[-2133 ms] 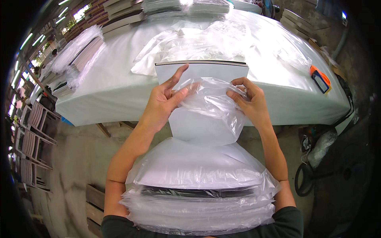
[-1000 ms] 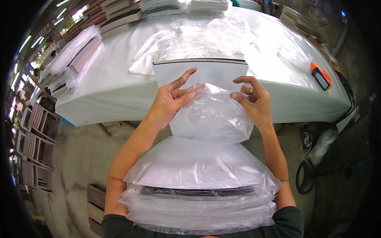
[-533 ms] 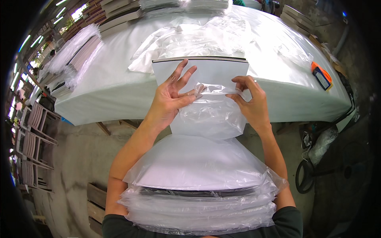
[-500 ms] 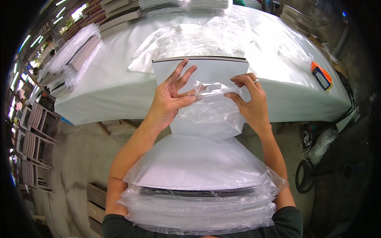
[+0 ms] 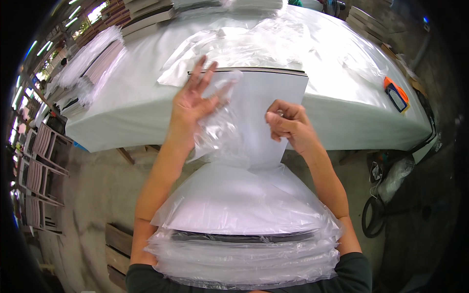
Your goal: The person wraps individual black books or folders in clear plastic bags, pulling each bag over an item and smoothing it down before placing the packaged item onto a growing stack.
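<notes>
Plastic bag (image 5: pixel 220 129) lies crumpled over the left part of the white board (image 5: pixel 266 110), which runs long from the person's lap up to the worktop (image 5: pixel 342 73). Left hand (image 5: pixel 193 105) (fingers spread) presses the film and is nearer; right hand (image 5: pixel 288 124) is curled, pinching the bag's edge against the board.

A packing workshop — a long table (image 5: pixel 342 73) draped in white cloth, stacks of flat boards (image 5: pixel 146 14) along its edges, bagged panels (image 5: pixel 93 63), bare concrete floor (image 5: pixel 97 185).

Orange tool (image 5: pixel 396 94), stacked boards (image 5: pixel 146 17)
</notes>
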Motion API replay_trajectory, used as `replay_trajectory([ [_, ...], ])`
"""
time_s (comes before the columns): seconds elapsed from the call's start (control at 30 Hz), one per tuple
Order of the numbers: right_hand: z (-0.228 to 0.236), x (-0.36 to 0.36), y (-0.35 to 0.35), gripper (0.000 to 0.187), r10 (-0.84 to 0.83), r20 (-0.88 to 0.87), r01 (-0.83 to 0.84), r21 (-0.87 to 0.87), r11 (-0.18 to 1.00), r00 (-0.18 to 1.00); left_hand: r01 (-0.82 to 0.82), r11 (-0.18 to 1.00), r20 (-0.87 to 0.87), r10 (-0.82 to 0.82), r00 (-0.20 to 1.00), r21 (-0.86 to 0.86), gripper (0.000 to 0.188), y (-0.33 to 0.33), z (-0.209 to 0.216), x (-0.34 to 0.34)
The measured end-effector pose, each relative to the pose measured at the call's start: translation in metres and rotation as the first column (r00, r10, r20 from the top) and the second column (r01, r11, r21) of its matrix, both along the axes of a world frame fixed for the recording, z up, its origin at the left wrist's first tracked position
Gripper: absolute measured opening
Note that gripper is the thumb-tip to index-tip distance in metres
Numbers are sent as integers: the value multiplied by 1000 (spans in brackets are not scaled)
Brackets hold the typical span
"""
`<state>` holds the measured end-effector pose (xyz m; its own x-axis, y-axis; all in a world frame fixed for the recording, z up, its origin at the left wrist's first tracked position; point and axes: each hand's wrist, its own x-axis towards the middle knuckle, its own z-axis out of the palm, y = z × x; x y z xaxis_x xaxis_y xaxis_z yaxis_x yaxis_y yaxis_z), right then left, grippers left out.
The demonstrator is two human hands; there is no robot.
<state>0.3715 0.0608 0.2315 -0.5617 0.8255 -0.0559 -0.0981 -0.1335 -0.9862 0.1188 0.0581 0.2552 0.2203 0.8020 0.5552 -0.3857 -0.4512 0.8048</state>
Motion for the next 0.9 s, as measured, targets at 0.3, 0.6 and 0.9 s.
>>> replay_trajectory([
  [0.3,-5,-64,-6,28,-89,-331,183,263,947,939,251,968,79,-250,965,1,78,1,-6,30],
  [0.6,-19,-23,-7,14,-253,-262,309,202,929,931,52,987,382,11,924,-153,62,15,6,-44],
  [0.9,-15,-19,-17,16,-453,-310,548,415,727,836,191,829,28,-207,978,-526,61,-28,-10,9],
])
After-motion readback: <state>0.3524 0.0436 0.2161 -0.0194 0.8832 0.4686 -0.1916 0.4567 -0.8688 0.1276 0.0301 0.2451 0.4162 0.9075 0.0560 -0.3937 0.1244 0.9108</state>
